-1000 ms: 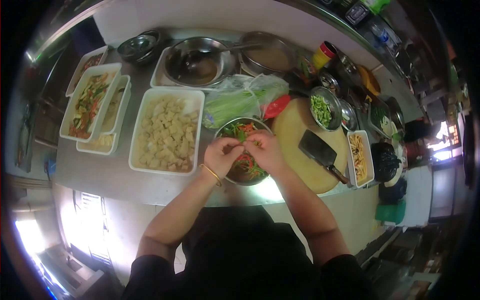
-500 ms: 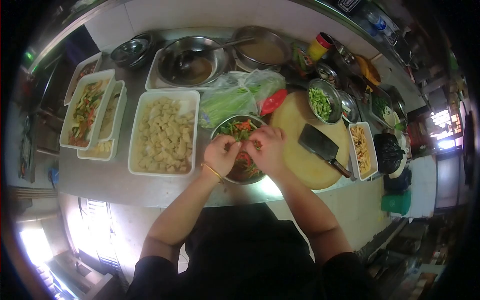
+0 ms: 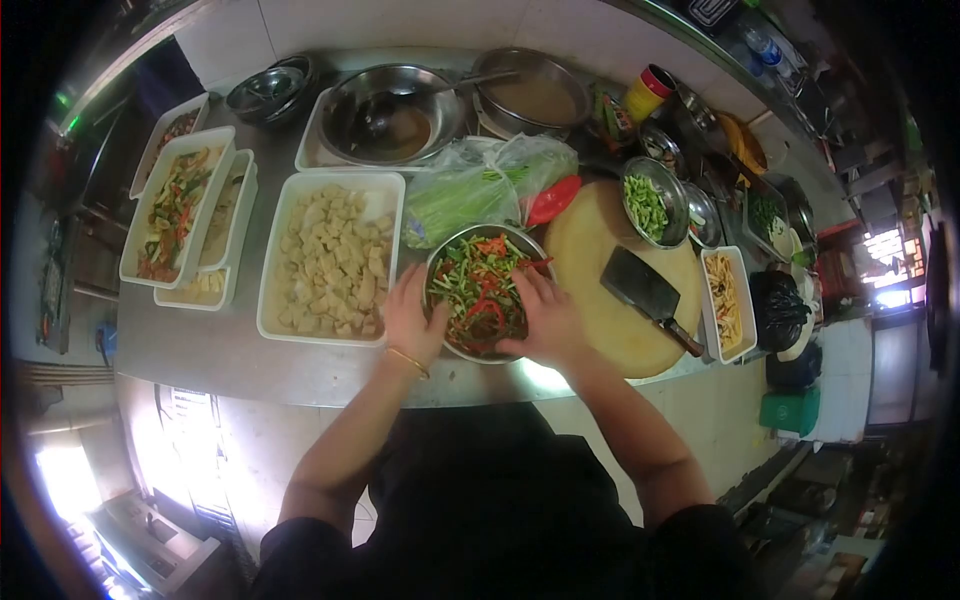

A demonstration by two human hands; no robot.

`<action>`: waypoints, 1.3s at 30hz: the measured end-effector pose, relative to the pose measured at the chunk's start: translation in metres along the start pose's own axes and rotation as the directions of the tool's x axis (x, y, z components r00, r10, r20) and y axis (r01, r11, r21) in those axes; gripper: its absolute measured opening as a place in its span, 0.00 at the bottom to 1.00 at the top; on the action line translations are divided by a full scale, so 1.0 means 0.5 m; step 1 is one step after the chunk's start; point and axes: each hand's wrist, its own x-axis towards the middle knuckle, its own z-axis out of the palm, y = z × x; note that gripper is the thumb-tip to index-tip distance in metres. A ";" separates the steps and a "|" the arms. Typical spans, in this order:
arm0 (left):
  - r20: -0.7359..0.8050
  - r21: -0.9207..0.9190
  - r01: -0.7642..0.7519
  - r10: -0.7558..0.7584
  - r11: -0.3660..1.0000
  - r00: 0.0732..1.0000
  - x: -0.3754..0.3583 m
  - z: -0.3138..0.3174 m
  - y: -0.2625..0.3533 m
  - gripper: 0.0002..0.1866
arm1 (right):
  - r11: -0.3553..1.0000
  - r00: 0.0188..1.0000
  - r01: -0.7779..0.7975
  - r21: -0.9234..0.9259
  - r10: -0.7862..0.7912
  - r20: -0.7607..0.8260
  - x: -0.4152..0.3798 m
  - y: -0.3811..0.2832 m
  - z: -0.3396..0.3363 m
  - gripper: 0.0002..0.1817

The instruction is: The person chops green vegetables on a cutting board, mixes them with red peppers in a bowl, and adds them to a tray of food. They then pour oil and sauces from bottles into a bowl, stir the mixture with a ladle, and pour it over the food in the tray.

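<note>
A round metal bowl (image 3: 440,343) of cut green and red vegetables (image 3: 485,285) stands near the counter's front edge. My left hand (image 3: 412,318), with a gold bangle at the wrist, rests at the bowl's left side, fingers apart and holding nothing. At the right side is my right hand (image 3: 548,318), its fingers spread over the rim and touching the edge of the vegetables. A round yellowish chopping board (image 3: 600,335) with a cleaver (image 3: 640,285) lying on it is just right of that hand.
Left of the bowl stands a white tray of pale cubes (image 3: 335,262). Behind it are a plastic bag of greens (image 3: 465,200) and large metal bowls (image 3: 390,110). More food trays (image 3: 178,215) are at the far left; a bowl of chopped greens (image 3: 648,205) stands behind the board.
Both hands have moved apart from over the middle of the bowl to its two sides. Their pinched fingers have opened, and the vegetables are more fully visible.
</note>
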 end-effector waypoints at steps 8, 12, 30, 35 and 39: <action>0.267 -0.095 0.127 -0.098 0.987 0.959 -0.047 0.017 0.025 0.51 | 0.982 0.997 -0.059 0.179 0.049 0.058 0.047 -0.006 0.083 0.32; 0.216 -0.129 0.078 -0.049 0.989 0.975 -0.049 0.016 0.020 0.50 | 0.911 0.998 -0.046 0.410 0.058 -0.018 0.064 0.015 0.072 0.24; 0.224 -0.123 -0.109 0.135 0.986 0.965 -0.020 0.018 0.019 0.42 | 0.956 0.998 0.012 0.292 0.005 -0.056 0.054 -0.014 0.064 0.22; 0.063 -0.172 -0.153 0.166 0.973 0.984 -0.044 0.049 -0.014 0.38 | 0.898 0.982 0.027 0.439 0.059 -0.181 0.058 -0.018 0.033 0.22; 0.081 -0.182 -0.104 0.120 0.978 0.989 -0.042 0.039 0.005 0.37 | 0.875 0.987 -0.035 0.483 0.106 -0.120 0.061 -0.028 0.013 0.22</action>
